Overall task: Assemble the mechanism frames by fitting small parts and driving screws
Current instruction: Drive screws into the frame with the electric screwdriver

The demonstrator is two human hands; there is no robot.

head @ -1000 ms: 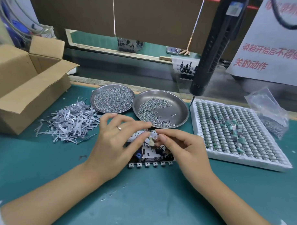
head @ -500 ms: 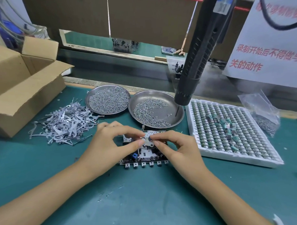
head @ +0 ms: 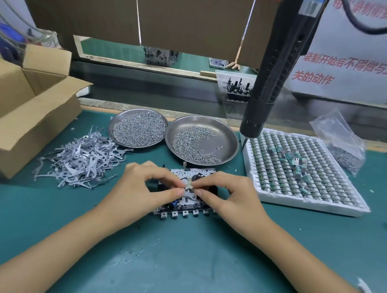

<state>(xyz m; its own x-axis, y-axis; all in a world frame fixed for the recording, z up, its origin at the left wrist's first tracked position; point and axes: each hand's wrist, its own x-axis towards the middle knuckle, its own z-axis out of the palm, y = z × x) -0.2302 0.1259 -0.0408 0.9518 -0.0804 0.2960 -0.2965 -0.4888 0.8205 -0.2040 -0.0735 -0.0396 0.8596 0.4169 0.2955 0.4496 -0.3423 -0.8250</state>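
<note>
Worktop (head: 192,267): green mat; carries all items below.
Cardboard box (head: 22,113): open, far left; light, empty side facing in.
Foam tray (head: 317,205): white, right of centre, gridded cells of small green-and-metal components; soft and crushable, best lifted by its edges.
Electric screwdriver (head: 271,78): black, hanging over the tray's near-left corner, bit pointing down; no hand on it.
Screw dishes: left dish (head: 115,136) nearly full, right dish (head: 229,140) partly full; steel, stiff, contents spill easily.
Mechanism frame (head: 194,208): flat on the worktop at centre, under both hands; stiff stamped metal, probably light, row of tabs along near edge; judged best steadied by its outer edges.
Lever pile (head: 79,161): loose thin metal stampings, left of the frame; sharp-edged, likely to tangle.
Left hand (head: 141,192): fingers pinching the small part from the left.
Right hand (head: 229,193): fingers pinching the same part from the right.
Small part (head: 188,186): pale, tiny, on the frame's middle; slippery, easily dropped, needs a fingertip hold.
</note>
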